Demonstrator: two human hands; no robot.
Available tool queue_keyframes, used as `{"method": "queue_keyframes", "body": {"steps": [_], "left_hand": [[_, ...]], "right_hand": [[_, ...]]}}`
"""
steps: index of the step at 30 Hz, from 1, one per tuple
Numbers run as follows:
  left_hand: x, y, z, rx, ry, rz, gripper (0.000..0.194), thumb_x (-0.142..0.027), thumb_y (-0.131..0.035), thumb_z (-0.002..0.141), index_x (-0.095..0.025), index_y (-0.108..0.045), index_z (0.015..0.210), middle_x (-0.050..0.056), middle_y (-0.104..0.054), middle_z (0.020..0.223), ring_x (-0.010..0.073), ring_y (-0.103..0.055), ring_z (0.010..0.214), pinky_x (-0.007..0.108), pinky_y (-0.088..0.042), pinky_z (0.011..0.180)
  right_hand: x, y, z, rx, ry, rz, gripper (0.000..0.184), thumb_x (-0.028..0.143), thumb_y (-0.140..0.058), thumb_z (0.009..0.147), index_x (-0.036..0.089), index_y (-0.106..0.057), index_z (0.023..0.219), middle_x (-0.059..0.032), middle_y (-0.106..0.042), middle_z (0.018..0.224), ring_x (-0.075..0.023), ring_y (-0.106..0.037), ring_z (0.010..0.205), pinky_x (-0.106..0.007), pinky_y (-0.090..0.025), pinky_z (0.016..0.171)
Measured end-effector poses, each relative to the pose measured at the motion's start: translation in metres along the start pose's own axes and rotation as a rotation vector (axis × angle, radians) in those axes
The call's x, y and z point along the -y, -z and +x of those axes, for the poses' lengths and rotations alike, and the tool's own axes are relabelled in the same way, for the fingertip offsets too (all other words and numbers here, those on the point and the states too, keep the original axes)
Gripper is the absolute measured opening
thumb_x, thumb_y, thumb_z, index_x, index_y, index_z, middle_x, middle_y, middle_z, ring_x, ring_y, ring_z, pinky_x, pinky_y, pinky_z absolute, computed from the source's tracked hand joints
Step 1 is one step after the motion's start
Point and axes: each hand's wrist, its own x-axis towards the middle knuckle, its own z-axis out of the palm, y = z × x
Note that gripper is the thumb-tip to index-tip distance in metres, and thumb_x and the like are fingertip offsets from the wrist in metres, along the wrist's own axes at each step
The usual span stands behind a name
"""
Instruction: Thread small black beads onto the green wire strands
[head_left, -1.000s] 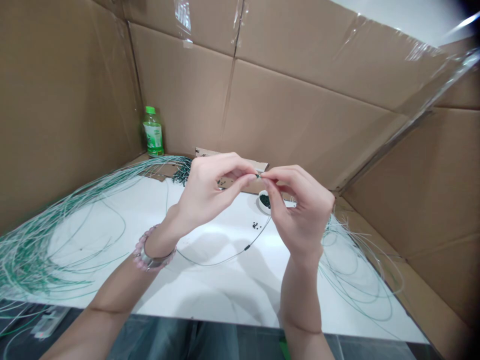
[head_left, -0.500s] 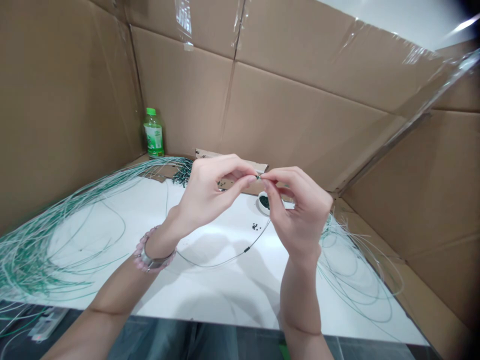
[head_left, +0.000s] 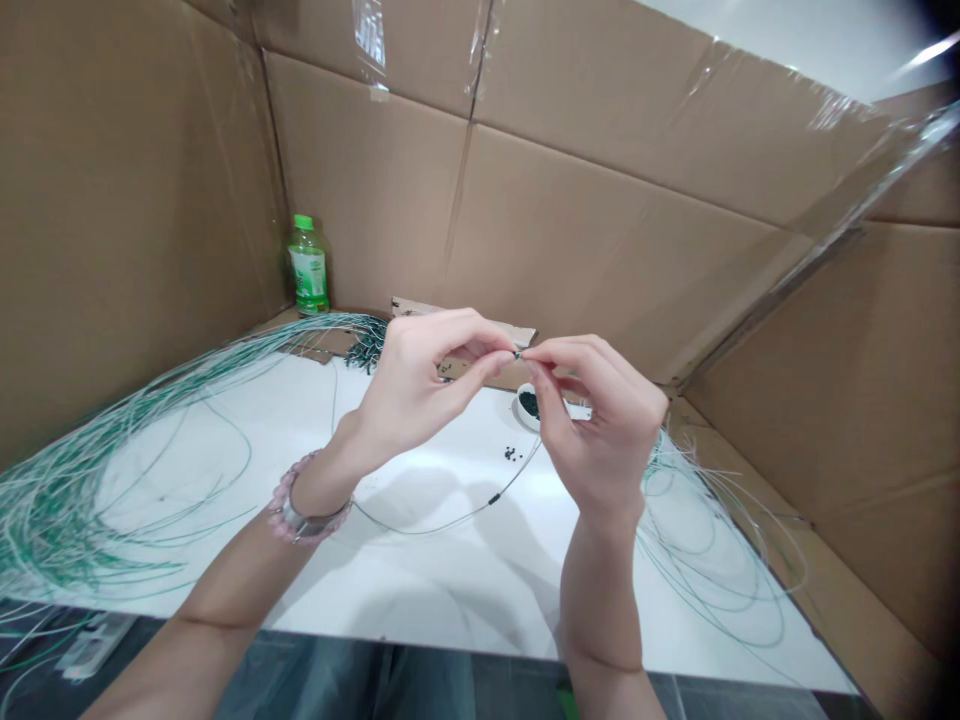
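Both of my hands are raised over the white table (head_left: 420, 560), fingertips meeting in a pinch. My left hand (head_left: 420, 385) pinches a tiny dark bead (head_left: 516, 353) between thumb and forefinger. My right hand (head_left: 600, 415) pinches the end of a thin green cord (head_left: 450, 520) right against that bead. The cord hangs down from my right hand in a loop over the table and carries a small dark bead (head_left: 494, 497) partway along. A pinkish bracelet (head_left: 300, 510) circles my left wrist.
A big bundle of green cords (head_left: 112, 450) fans over the table's left side; looser cord loops (head_left: 712, 550) lie at the right. A small white dish of dark beads (head_left: 529, 402) and loose beads (head_left: 512, 453) sit behind my hands. A green bottle (head_left: 308, 266) stands by the cardboard walls (head_left: 600, 220).
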Motion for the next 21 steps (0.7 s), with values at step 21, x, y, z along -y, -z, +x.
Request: {"method": "queue_keyframes", "body": {"steps": [21], "left_hand": [[0.0013,-0.0008,-0.0011,0.015,-0.003,0.014,0.009,-0.026,-0.06,0.081,-0.02,-0.066,0.077,0.003,-0.067,0.072,0.0141,-0.061,0.063,0.025,-0.051,0.054]], "right_hand": [[-0.0003,0.0011,-0.0005,0.01,0.017,-0.006,0.014,0.007,-0.056,0.081,0.02,-0.063,0.081,-0.001,-0.064,0.076,-0.0131,-0.061,0.072,-0.026,-0.054,0.064]]}}
